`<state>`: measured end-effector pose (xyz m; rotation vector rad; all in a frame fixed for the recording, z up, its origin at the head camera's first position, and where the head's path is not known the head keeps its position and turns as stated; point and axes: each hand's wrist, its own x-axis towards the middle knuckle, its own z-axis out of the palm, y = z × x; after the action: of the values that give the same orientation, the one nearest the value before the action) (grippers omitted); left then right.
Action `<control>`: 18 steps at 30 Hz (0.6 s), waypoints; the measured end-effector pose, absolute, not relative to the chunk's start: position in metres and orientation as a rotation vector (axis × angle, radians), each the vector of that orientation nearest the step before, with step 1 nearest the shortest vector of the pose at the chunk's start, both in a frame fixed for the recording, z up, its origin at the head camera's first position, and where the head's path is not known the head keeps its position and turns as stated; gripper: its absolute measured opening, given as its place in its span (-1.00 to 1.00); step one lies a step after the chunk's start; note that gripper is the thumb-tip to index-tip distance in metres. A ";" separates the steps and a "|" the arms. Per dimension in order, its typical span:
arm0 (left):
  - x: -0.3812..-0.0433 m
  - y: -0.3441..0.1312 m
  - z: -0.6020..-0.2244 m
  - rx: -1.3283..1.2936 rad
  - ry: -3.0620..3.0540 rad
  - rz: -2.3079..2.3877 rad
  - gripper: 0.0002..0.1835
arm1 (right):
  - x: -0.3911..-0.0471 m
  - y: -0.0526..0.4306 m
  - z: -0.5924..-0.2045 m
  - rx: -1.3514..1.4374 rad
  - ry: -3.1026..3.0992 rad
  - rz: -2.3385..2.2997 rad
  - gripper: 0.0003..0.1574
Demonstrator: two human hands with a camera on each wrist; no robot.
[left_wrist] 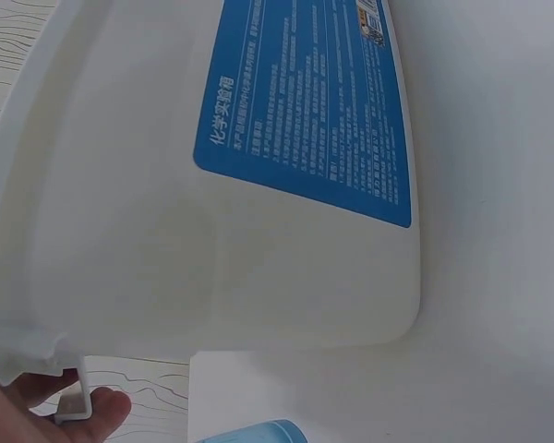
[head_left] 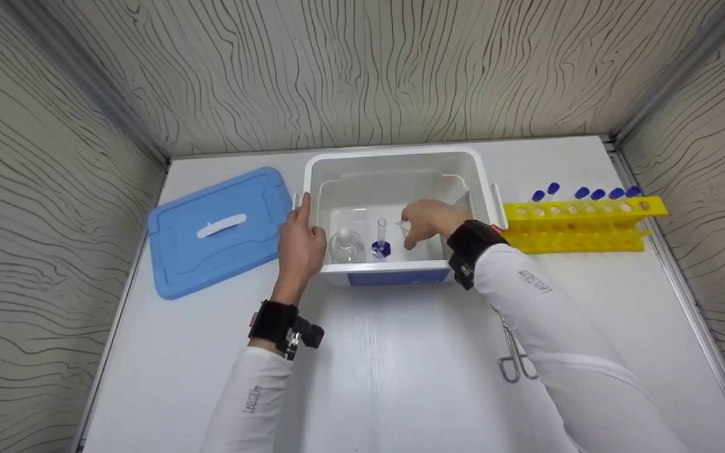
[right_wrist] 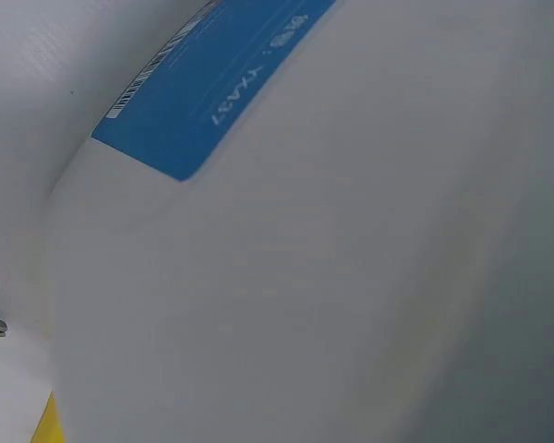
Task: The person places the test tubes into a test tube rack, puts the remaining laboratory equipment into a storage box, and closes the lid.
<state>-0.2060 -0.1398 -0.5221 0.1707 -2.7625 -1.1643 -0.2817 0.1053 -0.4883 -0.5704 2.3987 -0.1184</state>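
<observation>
A white plastic box (head_left: 394, 267) with a blue label (left_wrist: 305, 101) stands lidless at the back of the table. At its left side, my left hand (head_left: 301, 245) holds the white handle (left_wrist: 78, 397), the index finger lying along the rim. My right hand (head_left: 428, 220) reaches inside over the right wall and pinches a small whitish pointed piece (head_left: 404, 226); its kind cannot be made out. In the box, left of that hand, are a small measuring cylinder (head_left: 381, 231) with a purple hexagonal base and a clear glass flask (head_left: 346, 246). The right wrist view shows only the box's outer wall.
A blue lid (head_left: 236, 251) with a white handle lies left of the box. To the right stands a yellow test tube rack (head_left: 579, 242), with several blue-capped tubes (head_left: 582, 192) at its back. Metal tongs (head_left: 512, 358) lie beside the right forearm.
</observation>
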 end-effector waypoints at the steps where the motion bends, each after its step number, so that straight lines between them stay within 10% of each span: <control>1: -0.206 -0.140 -0.522 0.168 -2.758 -1.166 -0.28 | -0.281 0.104 -0.489 -0.571 2.389 -0.099 -0.15; 18: -0.204 -0.139 -0.520 0.181 -2.759 -1.174 -0.28 | -0.274 0.101 -0.498 -0.578 2.272 0.008 -0.26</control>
<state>-0.2039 -0.1394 -0.5196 0.1814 -2.7588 -1.1739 -0.2743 0.1007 -0.4982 -0.5783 2.2717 0.0079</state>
